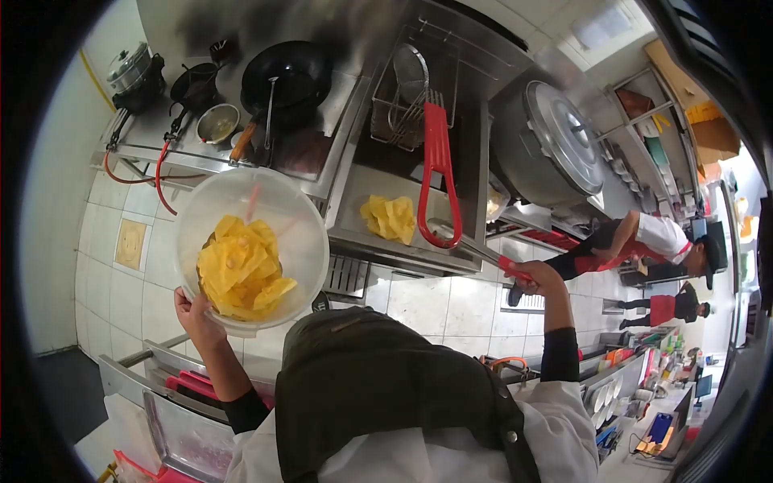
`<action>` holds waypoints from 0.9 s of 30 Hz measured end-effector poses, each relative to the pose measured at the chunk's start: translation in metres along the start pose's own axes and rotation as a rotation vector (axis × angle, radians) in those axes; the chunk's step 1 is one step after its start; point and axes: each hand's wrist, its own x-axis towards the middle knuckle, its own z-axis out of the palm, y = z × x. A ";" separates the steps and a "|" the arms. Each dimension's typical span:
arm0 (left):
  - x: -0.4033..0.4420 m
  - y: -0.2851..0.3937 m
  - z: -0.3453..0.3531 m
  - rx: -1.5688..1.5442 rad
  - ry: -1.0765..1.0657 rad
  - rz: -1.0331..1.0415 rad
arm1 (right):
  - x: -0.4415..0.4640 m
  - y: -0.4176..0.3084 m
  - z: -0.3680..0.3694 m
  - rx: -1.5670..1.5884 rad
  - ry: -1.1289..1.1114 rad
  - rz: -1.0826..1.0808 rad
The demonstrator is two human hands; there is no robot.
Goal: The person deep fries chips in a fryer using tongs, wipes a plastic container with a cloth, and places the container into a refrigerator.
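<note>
Inside the translucent bowl (304, 216), crinkled yellow sheets (240, 267)

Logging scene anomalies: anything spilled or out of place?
One possible oddity: a yellow heap lies in the steel unit, apart from the yellow pieces in the bowl the left hand holds. It's compact, not scattered, so perhaps placed deliberately.

The left hand (200, 315) holds a plastic tub (304, 205) of yellow pieces (241, 270), while the right hand (537, 278) grips a red-handled tool (481, 251) over the fryer (403, 251) near a yellow clump (389, 217).
</note>
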 end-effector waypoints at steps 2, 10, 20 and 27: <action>0.000 0.000 0.000 -0.024 -0.012 0.003 | 0.027 0.003 -0.007 0.054 -0.098 0.080; -0.012 -0.001 -0.003 -0.003 0.065 -0.015 | 0.093 -0.033 0.028 0.079 -0.253 0.071; -0.034 0.011 0.008 0.069 0.199 0.015 | 0.108 -0.069 0.014 0.055 -0.355 0.101; -0.039 0.014 0.009 0.036 0.213 0.019 | 0.145 -0.063 0.051 0.146 -0.386 0.040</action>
